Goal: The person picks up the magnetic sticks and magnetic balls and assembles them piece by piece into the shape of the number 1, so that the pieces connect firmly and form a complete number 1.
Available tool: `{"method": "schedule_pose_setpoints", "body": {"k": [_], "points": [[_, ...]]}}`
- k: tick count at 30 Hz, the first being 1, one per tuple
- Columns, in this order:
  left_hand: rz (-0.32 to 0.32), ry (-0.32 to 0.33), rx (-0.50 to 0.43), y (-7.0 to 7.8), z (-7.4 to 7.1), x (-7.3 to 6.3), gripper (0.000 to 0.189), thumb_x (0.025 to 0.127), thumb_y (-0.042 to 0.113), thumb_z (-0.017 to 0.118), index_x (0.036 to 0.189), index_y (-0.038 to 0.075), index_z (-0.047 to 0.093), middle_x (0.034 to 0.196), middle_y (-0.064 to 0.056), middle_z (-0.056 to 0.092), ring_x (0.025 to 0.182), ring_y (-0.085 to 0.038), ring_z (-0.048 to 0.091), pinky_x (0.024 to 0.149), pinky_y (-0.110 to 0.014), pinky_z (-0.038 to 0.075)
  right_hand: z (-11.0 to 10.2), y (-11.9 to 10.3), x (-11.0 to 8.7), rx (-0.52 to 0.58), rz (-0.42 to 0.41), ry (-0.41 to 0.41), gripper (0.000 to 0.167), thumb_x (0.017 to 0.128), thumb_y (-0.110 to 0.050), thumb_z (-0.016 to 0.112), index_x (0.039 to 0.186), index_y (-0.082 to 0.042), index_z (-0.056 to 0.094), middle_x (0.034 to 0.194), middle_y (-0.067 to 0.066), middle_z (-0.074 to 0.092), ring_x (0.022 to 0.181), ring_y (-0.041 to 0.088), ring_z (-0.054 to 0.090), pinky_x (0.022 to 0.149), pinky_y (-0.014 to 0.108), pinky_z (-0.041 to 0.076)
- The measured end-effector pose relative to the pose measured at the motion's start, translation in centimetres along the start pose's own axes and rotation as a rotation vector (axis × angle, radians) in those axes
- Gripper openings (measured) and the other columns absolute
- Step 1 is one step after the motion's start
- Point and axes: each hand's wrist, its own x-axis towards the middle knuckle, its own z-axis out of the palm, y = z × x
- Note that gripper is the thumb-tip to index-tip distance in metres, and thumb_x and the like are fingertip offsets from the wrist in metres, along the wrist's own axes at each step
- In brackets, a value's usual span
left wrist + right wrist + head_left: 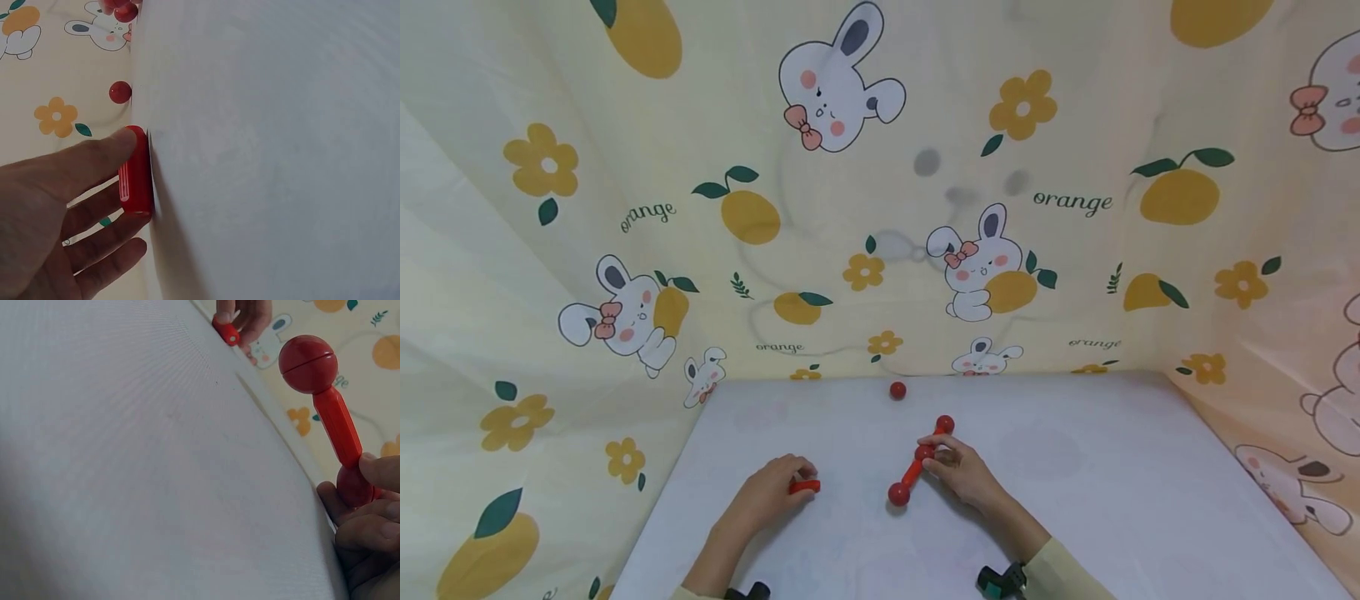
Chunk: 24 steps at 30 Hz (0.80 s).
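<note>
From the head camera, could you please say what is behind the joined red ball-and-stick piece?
Farther back, a red ball rests on the white tabletop before the cream bunny-print curtain. Any tabletop covered by the piece and right hand cannot be seen.

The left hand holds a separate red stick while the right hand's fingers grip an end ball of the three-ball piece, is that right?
Not quite: in the head view, the right hand grips the middle ball. The rest is right.

Red rods (337, 428), balls (308, 364) (darker), white tabletop (1135, 500)
</note>
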Motion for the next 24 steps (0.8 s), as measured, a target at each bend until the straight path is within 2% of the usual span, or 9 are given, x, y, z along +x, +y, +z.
{"method": "schedule_pose_setpoints", "body": {"k": [6, 12, 24], "points": [[-0.023, 0.002, 0.033, -0.22, 0.15, 0.01, 0.026, 0.089, 0.018, 0.089, 0.111, 0.021, 0.074, 0.103, 0.008, 0.071, 0.094, -0.012, 0.065, 0.083, -0.039, 0.058, -0.01, -0.11, -0.05, 0.007, -0.003, -0.004, 0.037, 0.1, -0.017, 0.078, 0.136, -0.019, 0.07, 0.132, 0.007, 0.07, 0.11, 0.026, 0.062, 0.068, 0.024, 0.049], [-0.047, -0.012, 0.038, -0.22, 0.19, -0.03, 0.027, 0.089, 0.015, 0.088, 0.112, 0.018, 0.075, 0.102, 0.006, 0.07, 0.093, -0.013, 0.064, 0.085, -0.041, 0.058, 0.04, -0.19, -0.18, 0.002, -0.005, -0.005, 0.038, 0.1, -0.018, 0.078, 0.136, -0.018, 0.07, 0.131, 0.007, 0.071, 0.111, 0.025, 0.063, 0.071, 0.025, 0.051], [-0.021, 0.0, 0.092, 0.13, 0.13, -0.18, 0.025, 0.088, 0.018, 0.09, 0.109, 0.018, 0.076, 0.094, 0.007, 0.068, 0.088, -0.012, 0.061, 0.083, -0.04, 0.058, 0.05, -0.21, -0.19, 0.017, -0.011, -0.016, 0.039, 0.1, -0.017, 0.078, 0.138, -0.015, 0.069, 0.129, 0.008, 0.072, 0.107, 0.025, 0.062, 0.066, 0.023, 0.048]]}}
